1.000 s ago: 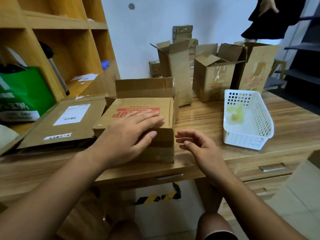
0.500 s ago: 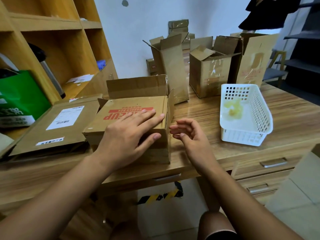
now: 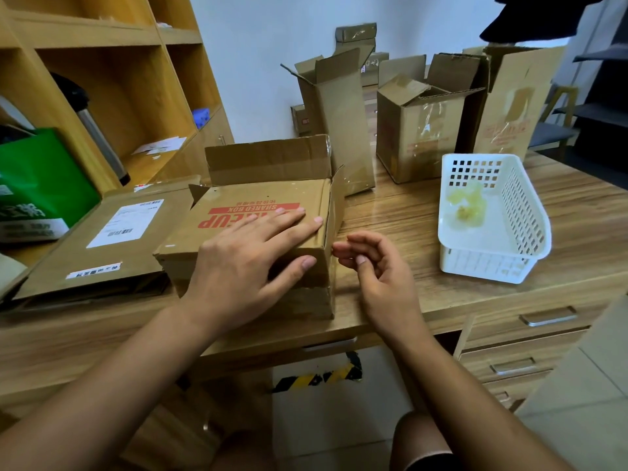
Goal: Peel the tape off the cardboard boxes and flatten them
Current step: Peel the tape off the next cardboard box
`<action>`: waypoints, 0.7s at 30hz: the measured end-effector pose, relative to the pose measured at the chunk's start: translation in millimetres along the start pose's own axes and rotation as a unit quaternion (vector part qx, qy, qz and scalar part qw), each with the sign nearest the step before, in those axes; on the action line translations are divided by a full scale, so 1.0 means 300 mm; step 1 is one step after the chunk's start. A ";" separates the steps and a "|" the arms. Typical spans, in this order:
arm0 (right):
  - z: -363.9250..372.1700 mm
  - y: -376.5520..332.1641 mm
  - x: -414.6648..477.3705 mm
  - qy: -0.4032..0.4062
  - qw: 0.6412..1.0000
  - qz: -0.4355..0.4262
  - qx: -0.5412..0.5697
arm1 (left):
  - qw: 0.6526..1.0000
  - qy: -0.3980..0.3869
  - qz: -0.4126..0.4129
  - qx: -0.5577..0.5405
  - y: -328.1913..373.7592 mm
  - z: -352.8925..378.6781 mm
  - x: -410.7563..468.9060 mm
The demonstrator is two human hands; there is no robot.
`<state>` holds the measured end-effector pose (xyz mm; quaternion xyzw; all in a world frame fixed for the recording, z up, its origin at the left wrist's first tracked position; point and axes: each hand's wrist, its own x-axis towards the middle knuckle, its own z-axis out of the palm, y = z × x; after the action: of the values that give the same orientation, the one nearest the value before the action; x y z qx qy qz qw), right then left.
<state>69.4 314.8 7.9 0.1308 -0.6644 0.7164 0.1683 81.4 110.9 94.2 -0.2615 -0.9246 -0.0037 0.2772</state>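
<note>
While the left hand (image 3: 244, 263) lies flat on top of the cardboard box (image 3: 238, 205), its fingers are straight and spread over the red print and its thumb reaches down the front face. The right hand (image 3: 377, 273) sits just beside the box's near right corner with its fingers loosely curled. The fingertips (image 3: 339, 249) are at the corner edge and nothing shows between them. The box stands at the front edge of the desk (image 3: 407, 215) with its rear flap raised. To its left lies a flattened box (image 3: 102, 246) with white labels, touching it. To the right, apart from the box, stands a white basket (image 3: 523, 232) holding a wad of peeled tape (image 3: 465, 205). Farther back, three open boxes (image 3: 418, 137) stand upright near the wall. A wooden shelf (image 3: 136, 79) rises on the left with a green bag (image 3: 40, 178) in it.
</note>
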 end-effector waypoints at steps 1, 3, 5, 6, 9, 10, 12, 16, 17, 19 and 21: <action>0.000 0.001 0.001 -0.001 1.000 -0.003 0.002 | 1.000 0.003 0.000 -0.001 0.000 0.002 0.000; -0.002 0.001 0.000 -0.002 1.000 -0.008 0.008 | 1.000 0.010 -0.001 -0.002 0.000 0.004 -0.002; -0.004 0.003 -0.002 -0.004 1.000 -0.011 0.012 | 1.000 0.015 -0.001 -0.004 0.000 0.008 -0.003; -0.005 0.004 -0.002 -0.005 1.000 -0.011 0.013 | 1.000 0.016 -0.003 -0.004 0.000 0.010 -0.003; -0.008 0.009 0.001 -0.009 1.000 -0.008 0.011 | 1.000 0.017 -0.006 -0.004 0.000 0.015 -0.002; -0.009 0.011 0.001 -0.011 1.000 -0.007 0.010 | 1.000 0.017 -0.007 -0.005 0.000 0.016 -0.002; -0.010 0.012 0.001 -0.015 1.000 -0.008 0.008 | 1.000 0.019 -0.007 -0.003 -0.001 0.017 -0.001; -0.010 0.010 -0.002 -0.003 0.999 -0.015 0.031 | 1.000 0.017 -0.007 0.001 -0.004 0.016 -0.003; -0.009 0.009 0.000 0.002 0.999 -0.016 0.041 | 1.000 0.016 -0.008 0.001 -0.003 0.016 -0.004; -0.008 0.006 0.003 -0.004 0.999 -0.019 0.046 | 1.000 0.016 -0.009 0.000 -0.002 0.015 -0.004; -0.006 0.004 0.003 -0.017 0.999 -0.021 0.036 | 1.000 0.015 -0.008 0.000 -0.001 0.015 -0.004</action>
<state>68.2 316.6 6.8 0.1629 -0.6380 0.7338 0.1674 79.7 110.9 89.8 -0.2537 -0.9224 -0.0095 0.2910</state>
